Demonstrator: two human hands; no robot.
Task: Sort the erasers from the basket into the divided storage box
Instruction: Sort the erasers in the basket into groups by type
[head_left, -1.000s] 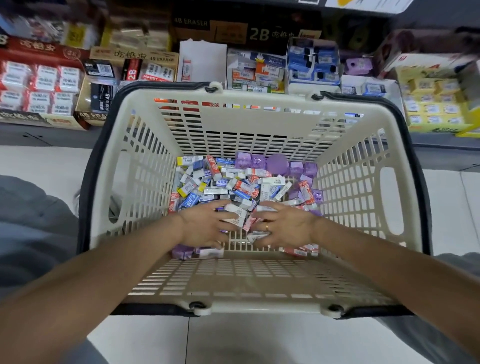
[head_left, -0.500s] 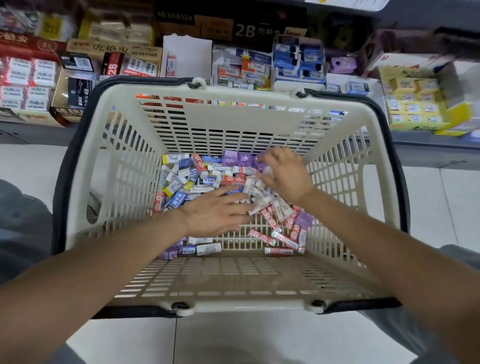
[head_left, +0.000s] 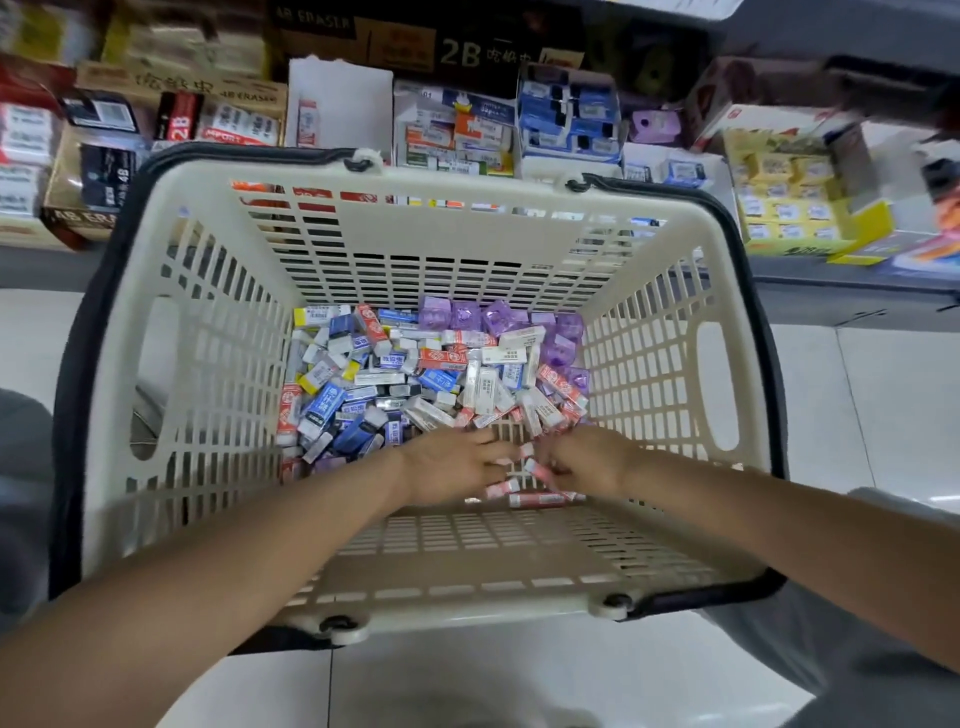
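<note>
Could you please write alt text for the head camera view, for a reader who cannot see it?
A person's left hand and right hand reach into a cream plastic basket and gather pink-wrapped erasers near its front wall. Behind them lies a pile of erasers in blue, red, white and purple wrappers. Shelves of boxed erasers stand beyond the basket.

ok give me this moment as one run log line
left hand: among pink-sleeved erasers | right hand: gripping some | cream slotted plastic basket: mostly full
</note>
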